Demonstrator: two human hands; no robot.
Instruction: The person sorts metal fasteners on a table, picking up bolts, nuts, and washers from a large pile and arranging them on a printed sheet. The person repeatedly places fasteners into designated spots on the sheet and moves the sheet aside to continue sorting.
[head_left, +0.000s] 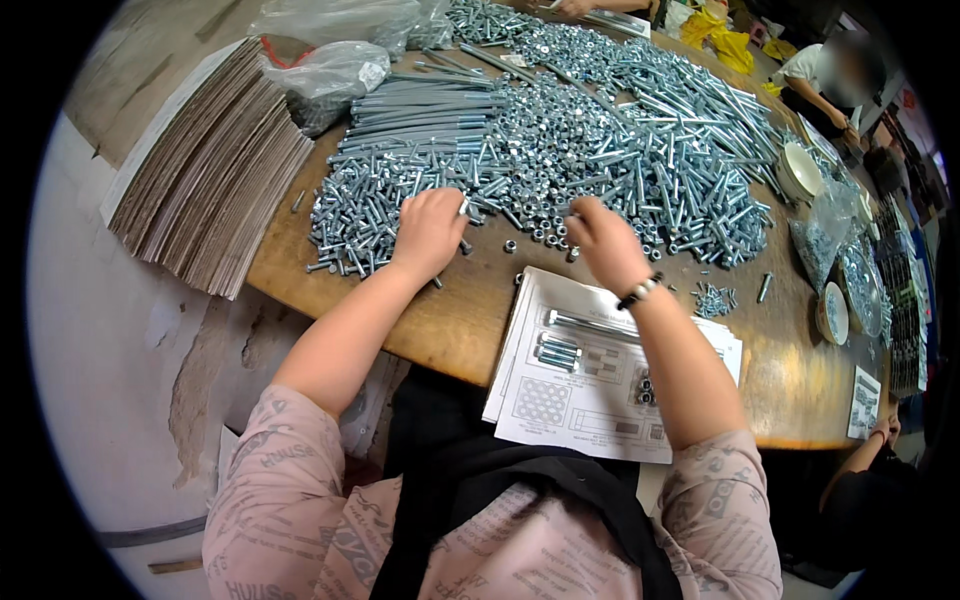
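Note:
My left hand (428, 238) is closed at the edge of a heap of short bolts (365, 200), with the end of a silvery bolt (463, 207) showing at its fingertips. To its right, my right hand (605, 243) is curled beside the loose nuts (545, 165), finger and thumb pinched together; whatever is between them is too small to make out. Below the hands lies a stack of printed sheets (540, 415). On it rest a long bolt (590, 324), several short bolts (558, 351) and a cluster of nuts (645, 390), partly beside my right forearm.
Grey rods (420, 115) and long bolts (700, 110) pile up farther back. Stacked cardboard (210, 170) and a plastic bag (335, 85) stand left. Small screws (714, 299), bowls (832, 313) and a bagged heap lie right. Other people work at the far and right edges.

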